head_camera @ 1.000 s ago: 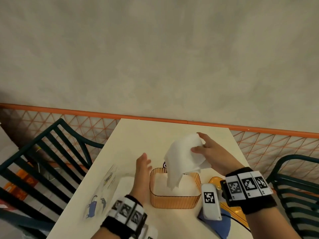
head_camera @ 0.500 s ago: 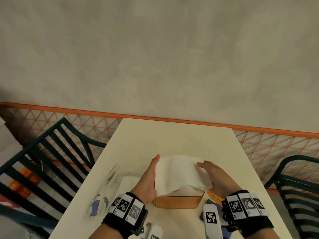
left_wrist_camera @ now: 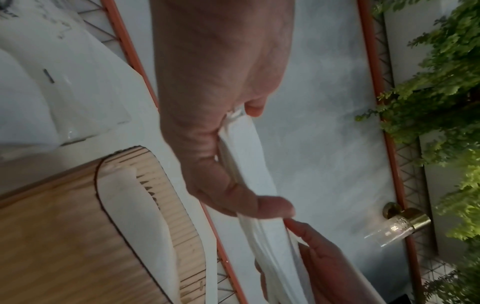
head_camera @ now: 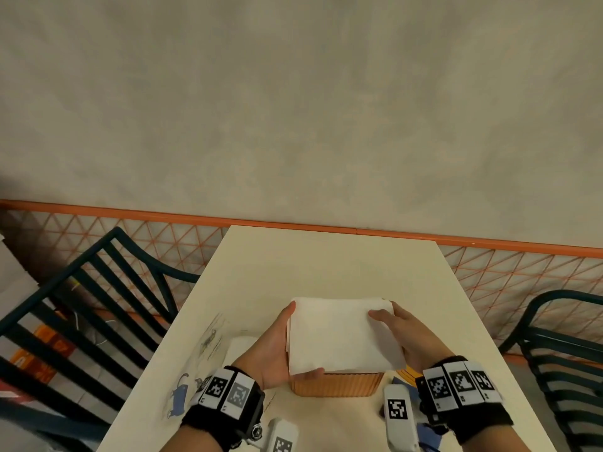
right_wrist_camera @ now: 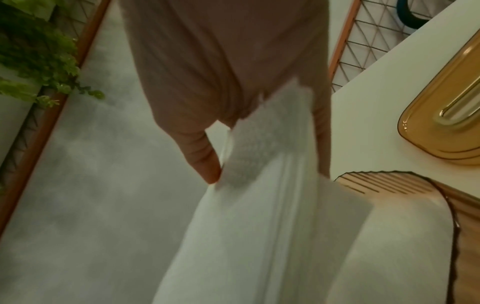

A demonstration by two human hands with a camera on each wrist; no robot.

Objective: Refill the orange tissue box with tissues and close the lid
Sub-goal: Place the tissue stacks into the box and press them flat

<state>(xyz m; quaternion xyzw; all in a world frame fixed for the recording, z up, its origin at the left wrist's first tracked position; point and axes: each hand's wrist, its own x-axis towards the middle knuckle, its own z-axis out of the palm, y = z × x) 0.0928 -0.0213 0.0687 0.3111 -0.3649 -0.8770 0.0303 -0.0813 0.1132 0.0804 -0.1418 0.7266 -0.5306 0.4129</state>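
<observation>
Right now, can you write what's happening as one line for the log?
step: tissues above box | left hand: holds white tissue stack | right hand: holds it too | orange tissue box: open | lid: on table, off

- A pale grey, mottled plaster wall (head_camera: pixel 300 99) fills the upper part of the head view.
- An orange rail (head_camera: pixel 293 225) runs along the wall's base, topping an orange wire mesh of triangles (head_camera: pixel 522 278).
- A cream rectangular surface (head_camera: pixel 326 265) reaches to the rail.
- Dark green slatted chairs stand either side: one at left (head_camera: pixel 81 305), one at right (head_camera: pixel 567 353).
- Green leafy plants (left_wrist_camera: pixel 441 102) hang beside the wall in the wrist views.
- A brass and glass wall fitting (left_wrist_camera: pixel 405 220) sticks out near the plants.
- The light is dim and warm.
</observation>
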